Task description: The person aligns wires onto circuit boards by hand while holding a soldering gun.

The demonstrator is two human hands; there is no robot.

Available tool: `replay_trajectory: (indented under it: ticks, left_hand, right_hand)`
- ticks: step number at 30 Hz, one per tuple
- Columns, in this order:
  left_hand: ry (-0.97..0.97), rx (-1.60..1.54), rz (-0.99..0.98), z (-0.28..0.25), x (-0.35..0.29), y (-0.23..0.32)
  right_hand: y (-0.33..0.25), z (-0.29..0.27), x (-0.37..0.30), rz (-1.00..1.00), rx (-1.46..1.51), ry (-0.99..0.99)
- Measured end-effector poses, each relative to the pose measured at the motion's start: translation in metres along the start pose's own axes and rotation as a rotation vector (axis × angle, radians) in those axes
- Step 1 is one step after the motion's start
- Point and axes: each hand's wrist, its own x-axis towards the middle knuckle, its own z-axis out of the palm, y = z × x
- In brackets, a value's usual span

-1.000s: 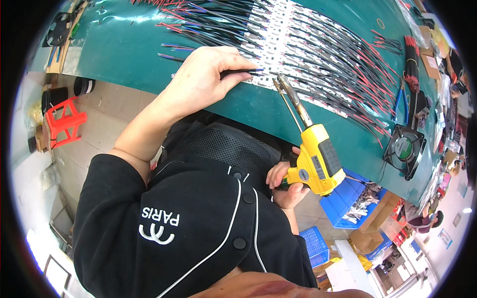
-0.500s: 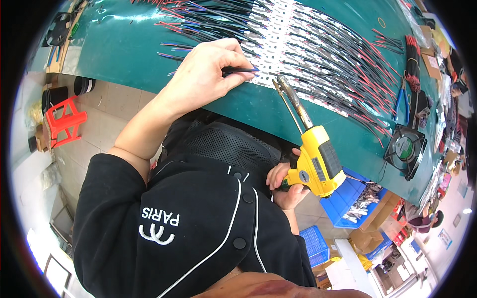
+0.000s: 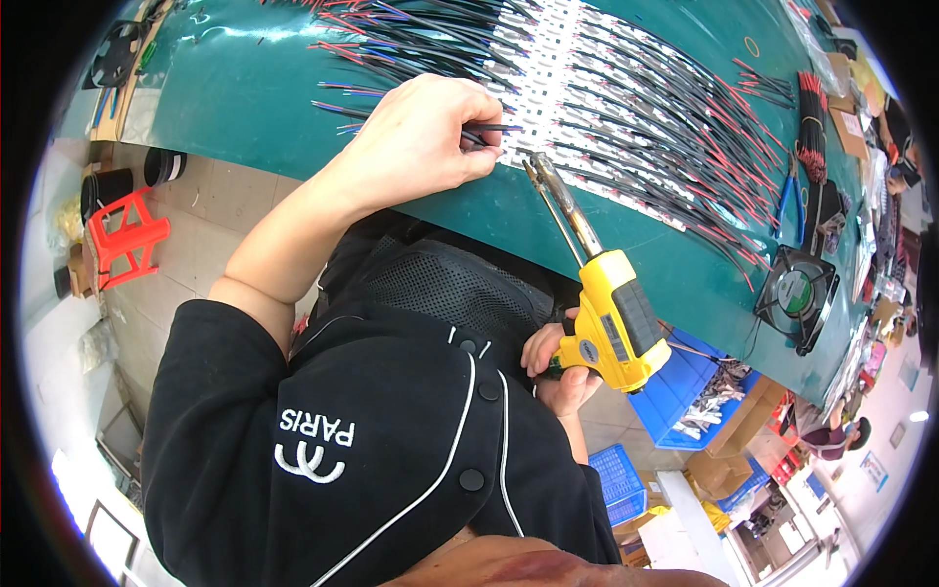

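My left hand [image 3: 425, 137] is closed in a pinch on a black wire [image 3: 489, 127], over the near edge of the white circuit board panel [image 3: 529, 117]. The wire's end points right, at the board. My right hand [image 3: 559, 370] grips the handle of a yellow soldering gun [image 3: 618, 328] with black side grips. Its long metal tip and the thin tube beside it reach up to the panel's near edge, just right of my left fingertips. Rows of black wires [image 3: 655, 117] with red ends fan out from the panel to the right, and others [image 3: 411, 44] to the left.
The panel lies on a green-topped table [image 3: 245, 108]. To the right are a small black fan [image 3: 797, 293], blue-handled pliers [image 3: 791, 201] and a wire bundle [image 3: 811, 127]. Below the table edge stand a blue bin [image 3: 665, 411] and, left, a red stool [image 3: 127, 235].
The soldering gun has shifted slightly left, bringing its tip closer to my left fingers. My left hand has turned a little, still pinching the wire.
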Motion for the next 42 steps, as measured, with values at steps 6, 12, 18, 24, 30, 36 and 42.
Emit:
replay_trajectory:
  ticks: [6,12,18,24,30,36,42]
  left_hand:
    - [-0.023,0.025,-0.014,-0.001,0.005,0.003]
    - [-0.044,0.026,-0.037,-0.001,0.007,0.004]
    - [-0.04,0.029,-0.028,0.0,0.007,0.002]
    - [-0.062,0.091,0.023,-0.001,0.01,0.0]
    - [-0.046,0.144,0.067,-0.001,0.011,-0.001]
    - [-0.096,0.19,0.068,-0.003,0.013,0.002]
    - [-0.071,0.206,0.131,-0.003,0.013,0.002]
  right_hand:
    - [-0.001,-0.001,0.0,0.011,-0.008,-0.019]
    - [-0.001,0.001,-0.001,0.024,-0.015,0.0]
    - [-0.003,0.002,0.001,0.036,-0.034,-0.012]
    - [-0.001,-0.001,-0.001,0.044,-0.062,-0.026]
    - [-0.004,0.0,0.0,0.057,-0.097,-0.03]
    - [-0.009,0.007,0.0,-0.005,-0.097,0.022]
    - [-0.009,0.01,-0.003,-0.039,-0.098,0.07]
